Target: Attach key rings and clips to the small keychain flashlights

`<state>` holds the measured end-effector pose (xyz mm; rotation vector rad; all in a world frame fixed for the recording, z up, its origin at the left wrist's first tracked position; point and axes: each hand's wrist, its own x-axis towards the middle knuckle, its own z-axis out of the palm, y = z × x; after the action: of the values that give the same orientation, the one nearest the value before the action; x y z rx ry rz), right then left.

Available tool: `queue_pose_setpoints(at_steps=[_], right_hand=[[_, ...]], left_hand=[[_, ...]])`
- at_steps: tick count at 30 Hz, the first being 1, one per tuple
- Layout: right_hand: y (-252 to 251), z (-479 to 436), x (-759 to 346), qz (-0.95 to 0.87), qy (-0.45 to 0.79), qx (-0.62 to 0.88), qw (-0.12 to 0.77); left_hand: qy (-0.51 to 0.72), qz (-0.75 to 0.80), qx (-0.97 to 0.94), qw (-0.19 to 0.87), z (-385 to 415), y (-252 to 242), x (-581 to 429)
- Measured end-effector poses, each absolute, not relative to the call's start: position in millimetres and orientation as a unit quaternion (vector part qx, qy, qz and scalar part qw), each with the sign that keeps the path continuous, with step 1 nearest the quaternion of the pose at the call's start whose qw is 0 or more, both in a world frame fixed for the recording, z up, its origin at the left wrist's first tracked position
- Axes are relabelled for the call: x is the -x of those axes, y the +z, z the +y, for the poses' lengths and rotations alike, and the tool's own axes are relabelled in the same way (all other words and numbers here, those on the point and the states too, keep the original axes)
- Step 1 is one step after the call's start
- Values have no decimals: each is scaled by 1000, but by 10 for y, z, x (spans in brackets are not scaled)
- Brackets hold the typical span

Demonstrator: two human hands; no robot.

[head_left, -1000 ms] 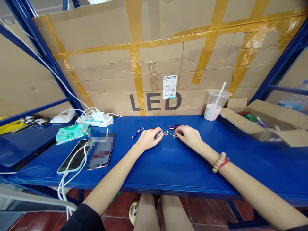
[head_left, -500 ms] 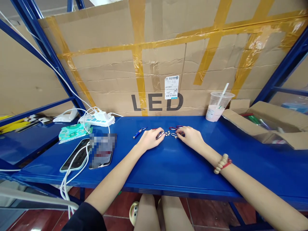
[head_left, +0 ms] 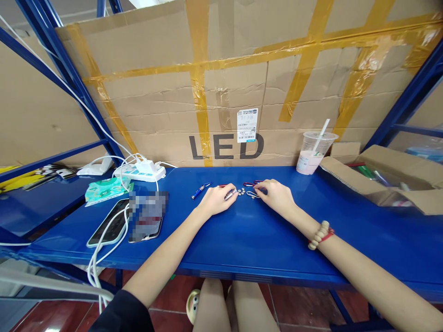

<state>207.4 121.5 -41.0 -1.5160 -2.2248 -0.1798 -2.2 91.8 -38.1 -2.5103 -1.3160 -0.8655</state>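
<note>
My left hand (head_left: 218, 199) is closed around a small silver cylinder (head_left: 230, 194), mostly covered by the fingers. Just right of it, several small round silver pieces like button cells (head_left: 241, 191) lie on the blue metal table. My right hand (head_left: 276, 195) hovers low with thumb and fingers curled together by a silver carabiner clip (head_left: 251, 194); whether they grip anything is hidden. Behind it lies a red carabiner clip (head_left: 249, 184), its right part covered by the hand. Left of my left hand rests a slim blue tube with a clip (head_left: 198, 192). Something red (head_left: 222, 186) peeks out behind my left hand.
Two phones (head_left: 110, 223) with white cables lie at the left, before a green packet (head_left: 106, 190) and a white power strip (head_left: 145, 171). A drink cup with straw (head_left: 310, 159) and an open cardboard box (head_left: 353, 179) stand right. A large carton (head_left: 155, 110) walls the back.
My right hand's fingertips have shifted slightly by the silver carabiner clip. My left hand stays in place with the silver cylinder.
</note>
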Motion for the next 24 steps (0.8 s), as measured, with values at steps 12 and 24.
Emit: queue_pose_setpoints(at_steps=[12, 24], right_hand=[[-389, 1203, -2084, -794, -59, 533, 286], [-410, 1206, -2073, -791, -21, 510, 338]], left_hand=[[-262, -467, 841, 73, 887, -343, 25], [-236, -486, 839, 66, 865, -321, 5]])
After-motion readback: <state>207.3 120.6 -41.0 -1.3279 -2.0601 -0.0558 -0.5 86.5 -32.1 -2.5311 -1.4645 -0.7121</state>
